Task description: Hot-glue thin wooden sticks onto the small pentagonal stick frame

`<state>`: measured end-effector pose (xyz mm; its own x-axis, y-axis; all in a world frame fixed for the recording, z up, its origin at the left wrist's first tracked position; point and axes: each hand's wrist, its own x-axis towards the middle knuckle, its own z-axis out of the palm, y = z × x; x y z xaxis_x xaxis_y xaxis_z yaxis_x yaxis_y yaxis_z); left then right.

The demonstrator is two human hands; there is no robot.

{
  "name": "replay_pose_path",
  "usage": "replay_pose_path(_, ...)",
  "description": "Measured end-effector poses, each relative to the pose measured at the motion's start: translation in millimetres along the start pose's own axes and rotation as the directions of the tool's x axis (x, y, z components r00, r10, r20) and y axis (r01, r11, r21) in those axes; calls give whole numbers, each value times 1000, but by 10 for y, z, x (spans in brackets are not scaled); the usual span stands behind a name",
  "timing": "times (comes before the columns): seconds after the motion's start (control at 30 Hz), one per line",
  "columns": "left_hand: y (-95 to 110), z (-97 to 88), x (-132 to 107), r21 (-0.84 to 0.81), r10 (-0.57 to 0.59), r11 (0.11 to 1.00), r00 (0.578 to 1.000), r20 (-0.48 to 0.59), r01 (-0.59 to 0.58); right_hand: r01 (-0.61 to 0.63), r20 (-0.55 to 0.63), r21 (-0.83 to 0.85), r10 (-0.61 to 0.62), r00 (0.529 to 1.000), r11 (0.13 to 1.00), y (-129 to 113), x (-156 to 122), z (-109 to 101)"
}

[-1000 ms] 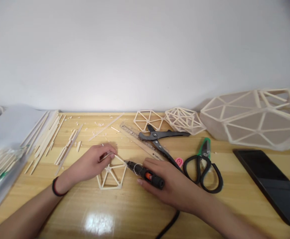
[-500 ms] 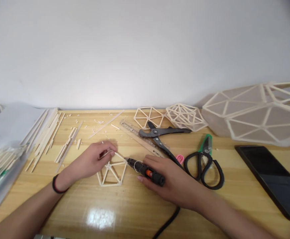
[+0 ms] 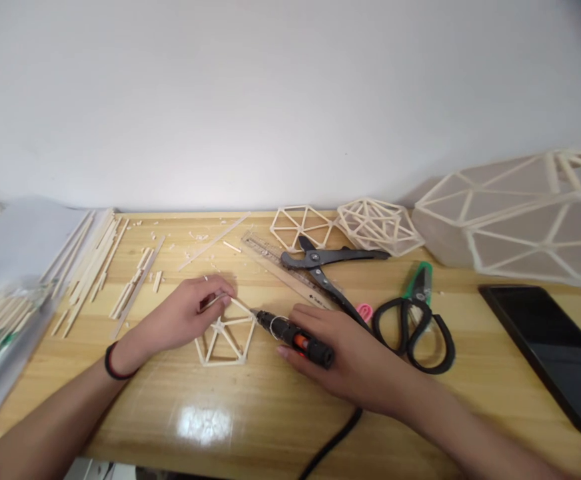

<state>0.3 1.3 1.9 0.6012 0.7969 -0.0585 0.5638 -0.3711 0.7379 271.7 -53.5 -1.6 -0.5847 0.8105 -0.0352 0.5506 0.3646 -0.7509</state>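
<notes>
My left hand (image 3: 203, 308) is closed, pinching a short wooden stick (image 3: 241, 307) at the upper edge of a small hexagonal frame (image 3: 222, 363). The frame is made of pale sticks with spokes meeting at a hub, and it rests on the table. My right hand (image 3: 328, 347) grips a black, corded hot glue pen (image 3: 290, 332) with an orange part in its body. The pen's tip is at the frame's upper right corner, at the stick's right end; whether it touches cannot be made out. My left fingers hide the stick's other end.
Behind my right hand lie black pliers (image 3: 315, 257), a clear ruler (image 3: 260, 248) and black-handled scissors (image 3: 405, 330). A phone (image 3: 545, 353) is at right. Stick frames (image 3: 380, 227) and a large covered structure (image 3: 515, 220) stand by the wall. Loose sticks (image 3: 90, 267) lie left.
The view has shifted slightly, so the table sits a little higher in the picture. Both hands keep their hold, and the pen tip stays at the frame's upper right corner.
</notes>
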Motion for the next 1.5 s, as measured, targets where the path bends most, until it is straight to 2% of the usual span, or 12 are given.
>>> replay_pose_path(0.33,-5,10,-8,16,-21,1000,1000,2,21,-5,11,-6,5,1000,1000,-6,0,-7)
replay_pose_path(1.5,-11,3,-12,2,11,1000,1000,-5,-11,-10,6,-13,10,1000,1000,-18,2,-20)
